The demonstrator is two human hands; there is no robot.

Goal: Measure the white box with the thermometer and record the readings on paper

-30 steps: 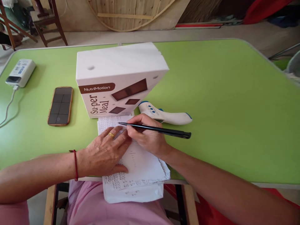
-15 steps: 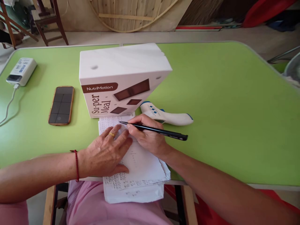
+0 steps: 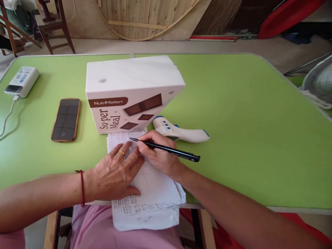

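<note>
My right hand (image 3: 162, 154) grips a black pen (image 3: 173, 150) between thumb and fingers, its tip close to the written lines near the top of the paper. Under both hands lie several stacked sheets of paper (image 3: 158, 188), covered in part with handwriting and overhanging the front table edge. My left hand (image 3: 116, 171) rests flat on the sheets with fingers extended, a ring on one finger and a red cord at the wrist. A white "NutriMotion Super Meal" box (image 3: 135, 74) stands just behind the sheets. Beyond my right hand lies a white and blue infrared thermometer (image 3: 190, 135).
On the green table (image 3: 246, 138), a phone (image 3: 66, 119) in a brown case lies left of the box. Farther left is a white power bank (image 3: 22, 81) with a cable plugged in. A wooden chair (image 3: 55, 26) stands behind the table.
The camera view has shifted slightly, so the table items appear a little lower and farther left. The pen remains in my right hand, and my left hand still rests on the paper.
</note>
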